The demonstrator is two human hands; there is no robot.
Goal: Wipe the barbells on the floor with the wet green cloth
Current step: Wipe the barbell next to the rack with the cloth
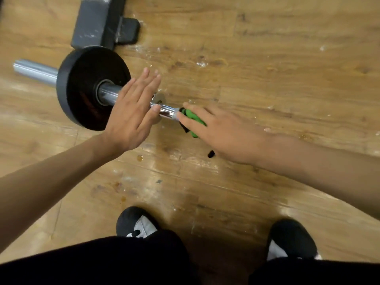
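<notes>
Resting flat and straight-fingered on the barbell (166,111) lying on the floor (267,79), the left hand (133,112) might have let it roll if the right hand (222,132), curled round the green cloth (194,120) on the shaft, rubbed hard.

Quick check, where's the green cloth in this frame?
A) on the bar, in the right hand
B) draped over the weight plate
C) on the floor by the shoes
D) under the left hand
A: the green cloth sits against the bar, gripped by the right hand, while the left hand lies flat with straight fingers and no cloth.
</notes>
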